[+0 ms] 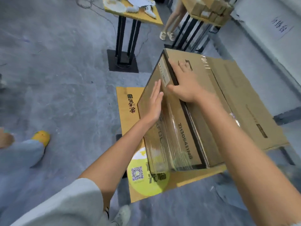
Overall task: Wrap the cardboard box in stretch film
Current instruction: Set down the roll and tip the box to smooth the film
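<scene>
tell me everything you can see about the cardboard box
The box is brown cardboard, large and rectangular, resting on a yellow tabletop. A dark band runs along its top edge. The side bears a printed code and a white label. Clear, wrinkled film covers its near part. The left hand presses flat on the side, and the right hand lies open over the top edge.
</scene>
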